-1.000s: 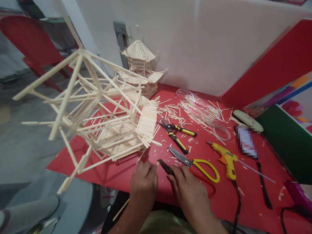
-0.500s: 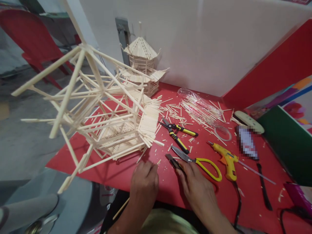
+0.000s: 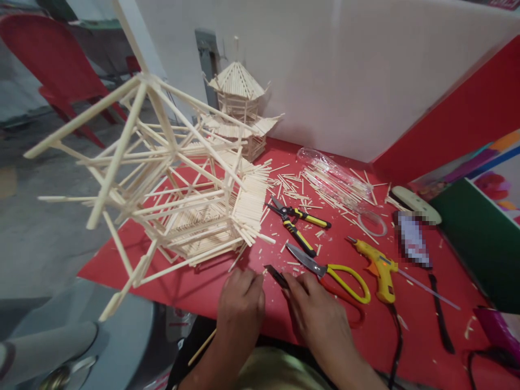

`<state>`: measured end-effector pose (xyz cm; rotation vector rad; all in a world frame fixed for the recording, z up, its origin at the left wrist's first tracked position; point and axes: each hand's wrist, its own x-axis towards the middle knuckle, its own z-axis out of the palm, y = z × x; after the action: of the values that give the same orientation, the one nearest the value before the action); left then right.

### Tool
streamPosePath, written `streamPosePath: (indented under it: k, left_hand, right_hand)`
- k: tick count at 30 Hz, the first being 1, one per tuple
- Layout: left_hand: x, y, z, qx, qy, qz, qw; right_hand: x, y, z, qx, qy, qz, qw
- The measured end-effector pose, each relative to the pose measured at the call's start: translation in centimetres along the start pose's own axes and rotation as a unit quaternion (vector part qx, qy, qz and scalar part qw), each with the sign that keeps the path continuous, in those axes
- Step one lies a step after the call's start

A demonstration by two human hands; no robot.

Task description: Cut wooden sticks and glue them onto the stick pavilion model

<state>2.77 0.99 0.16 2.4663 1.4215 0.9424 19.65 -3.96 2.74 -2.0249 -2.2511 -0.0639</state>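
My left hand (image 3: 242, 300) is closed near the table's front edge. A thin wooden stick (image 3: 202, 346) sticks out behind its wrist and lines up with the pinched fingers; the gripped part is hidden. Wrapped round a utility knife (image 3: 277, 276), my right hand (image 3: 319, 309) points the blade toward the left fingertips. Scissors (image 3: 306, 259) with a yellow and a red handle lie just beyond the right hand. Further back are open cutters (image 3: 298, 236) with black-and-yellow handles. Left of the hands stands a large pavilion frame of wooden sticks (image 3: 174, 157).
A roofed stick pavilion (image 3: 239, 86) stands by the wall. Cut sticks (image 3: 290, 184) and a plastic bag of sticks (image 3: 333, 176) lie on the red table (image 3: 195, 295). At right are a yellow glue gun (image 3: 379, 268) with a cord, a tape ring (image 3: 372, 223) and a green board (image 3: 479, 238).
My right hand has moved left with the utility knife, bringing the blade close to my left fingers. The left hand has stayed nearly still. The view has shifted slightly.
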Motion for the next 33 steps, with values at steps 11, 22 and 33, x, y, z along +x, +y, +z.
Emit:
streamPosePath:
  k: [11,22,33]
  left_hand:
    - [0.3,0.2,0.0,-0.042,0.026,-0.007,0.999]
    - [0.3,0.2,0.2,-0.071,0.031,-0.016,0.997]
    - [0.4,0.3,0.1,-0.070,0.034,-0.021,0.997]
  right_hand:
    - [-0.3,-0.1,0.8,-0.078,0.017,-0.023,0.997]
    - [0.8,-0.2,-0.2,-0.043,0.000,-0.031,0.999]
    - [0.1,0.3,-0.3,0.035,-0.031,0.003,0.999]
